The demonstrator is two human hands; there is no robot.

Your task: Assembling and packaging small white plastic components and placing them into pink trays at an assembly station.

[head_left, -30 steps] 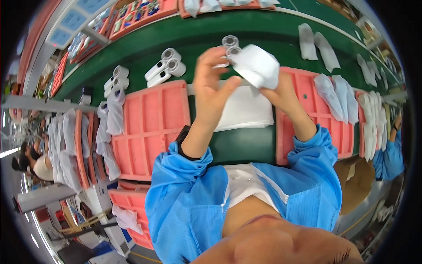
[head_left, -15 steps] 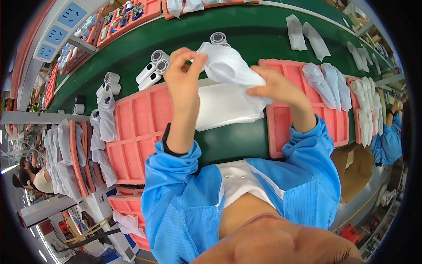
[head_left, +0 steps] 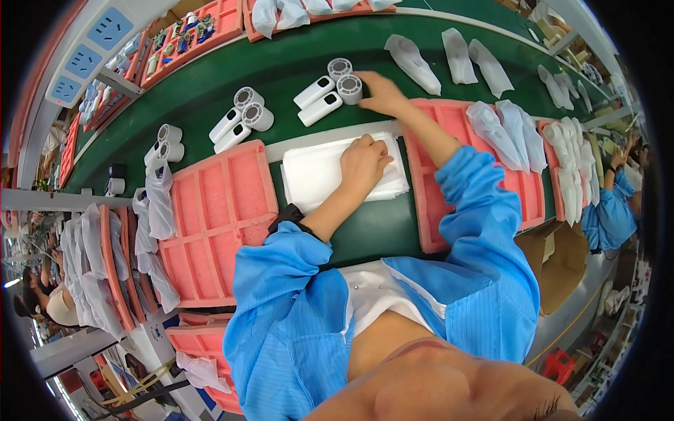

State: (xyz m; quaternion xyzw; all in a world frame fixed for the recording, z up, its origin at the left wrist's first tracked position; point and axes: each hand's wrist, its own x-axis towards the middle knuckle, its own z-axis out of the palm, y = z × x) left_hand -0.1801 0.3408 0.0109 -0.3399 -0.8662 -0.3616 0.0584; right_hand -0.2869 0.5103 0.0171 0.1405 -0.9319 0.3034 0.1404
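Broadly, green bench [head_left: 295, 59]: it is stretching in a curve across the view, beyond the trays.
Pink trays [head_left: 217, 228]: one is lying at left, its compartments bare; another [head_left: 428, 193] is lying at right, partly hidden where the right forearm [head_left: 430, 130] is crossing its corner.
Cardboard box [head_left: 565, 281]: it is sitting open just below the right tray.
White sheets [head_left: 309, 173]: they are lying stacked between the trays.
Wrapped pieces [head_left: 413, 63]: three are lying on the bench, up and right of the right hand [head_left: 380, 94].
White devices [head_left: 319, 109]: two are lying side by side, left of two cylinders [head_left: 349, 89]; a similar set [head_left: 226, 125] is lying farther left.
Left hand [head_left: 364, 168]: it is resting on the sheets, fingers bent; I cannot tell whether they are pinching one.
Right hand: thumb and fingers are curving around the nearer cylinder's edge; I cannot tell whether they are gripping.
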